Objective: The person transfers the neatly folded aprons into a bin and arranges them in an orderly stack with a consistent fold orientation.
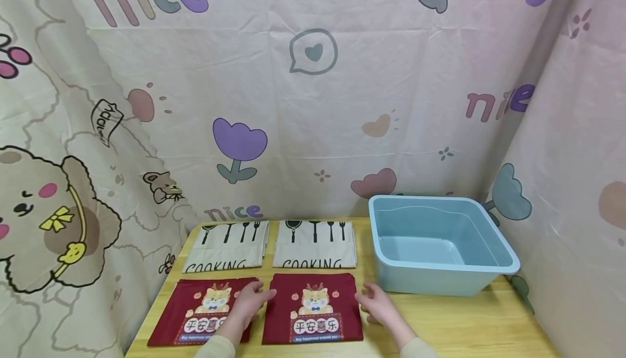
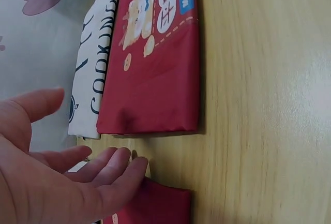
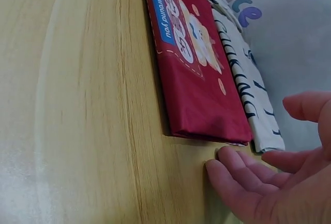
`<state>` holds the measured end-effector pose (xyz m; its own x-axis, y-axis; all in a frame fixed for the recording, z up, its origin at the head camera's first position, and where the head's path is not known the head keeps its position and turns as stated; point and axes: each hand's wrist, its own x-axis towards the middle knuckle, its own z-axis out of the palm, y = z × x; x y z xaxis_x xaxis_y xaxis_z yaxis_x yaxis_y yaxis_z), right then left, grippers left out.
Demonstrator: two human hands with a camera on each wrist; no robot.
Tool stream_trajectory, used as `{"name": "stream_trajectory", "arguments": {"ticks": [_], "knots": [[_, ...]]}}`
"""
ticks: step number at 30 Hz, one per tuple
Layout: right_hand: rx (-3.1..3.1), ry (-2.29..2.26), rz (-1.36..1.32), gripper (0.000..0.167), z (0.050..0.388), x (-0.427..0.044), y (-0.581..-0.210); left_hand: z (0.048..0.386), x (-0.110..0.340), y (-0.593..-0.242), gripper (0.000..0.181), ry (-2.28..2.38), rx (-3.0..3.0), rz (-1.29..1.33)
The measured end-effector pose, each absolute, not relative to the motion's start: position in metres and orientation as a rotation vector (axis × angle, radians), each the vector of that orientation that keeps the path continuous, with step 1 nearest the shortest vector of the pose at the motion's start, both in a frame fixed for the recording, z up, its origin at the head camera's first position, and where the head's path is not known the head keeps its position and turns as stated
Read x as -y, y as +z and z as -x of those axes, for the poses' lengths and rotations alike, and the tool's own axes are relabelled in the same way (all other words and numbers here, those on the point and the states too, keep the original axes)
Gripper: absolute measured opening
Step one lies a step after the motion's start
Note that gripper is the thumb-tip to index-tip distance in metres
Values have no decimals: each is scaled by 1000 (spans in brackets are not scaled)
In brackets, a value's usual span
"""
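Two folded red cloths with a cartoon animal print lie side by side at the front of the table. My left hand is over the right edge of the left red cloth, its fingers spread toward the right red cloth. In the left wrist view, a gap separates those fingertips from the right red cloth. Whether this hand touches the left cloth I cannot tell. At the other side, my right hand faces the right red cloth's edge. The right wrist view shows its relaxed fingers just short of the cloth, holding nothing.
Behind the red cloths lie two folded white cloths, a left one and a right one, printed with utensils and "COOKING". A light blue plastic tub stands at the back right of the wooden table. Printed curtains hang around it.
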<state>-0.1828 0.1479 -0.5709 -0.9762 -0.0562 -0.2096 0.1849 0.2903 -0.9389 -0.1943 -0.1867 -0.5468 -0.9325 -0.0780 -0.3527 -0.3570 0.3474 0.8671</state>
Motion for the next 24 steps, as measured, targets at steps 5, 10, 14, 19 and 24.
{"name": "stream_trajectory", "arguments": {"ticks": [5, 10, 14, 19, 24], "knots": [[-2346, -1728, -154, 67, 183, -146, -571, 195, 186, -549, 68, 1553, -2342, 439], [-2326, -1723, -164, 68, 184, -143, -571, 197, 187, -550, 63, 1538, -2322, 464], [-2307, -1740, -175, 69, 185, -140, -571, 198, 186, -551, 62, 1542, -2307, 474], [-2308, -1730, -198, 68, 187, -137, -573, 200, 185, -553, 60, 1540, -2288, 489], [-2297, -1717, -226, 67, 189, -138, -572, 201, 183, -553, 57, 1548, -2280, 503]]}}
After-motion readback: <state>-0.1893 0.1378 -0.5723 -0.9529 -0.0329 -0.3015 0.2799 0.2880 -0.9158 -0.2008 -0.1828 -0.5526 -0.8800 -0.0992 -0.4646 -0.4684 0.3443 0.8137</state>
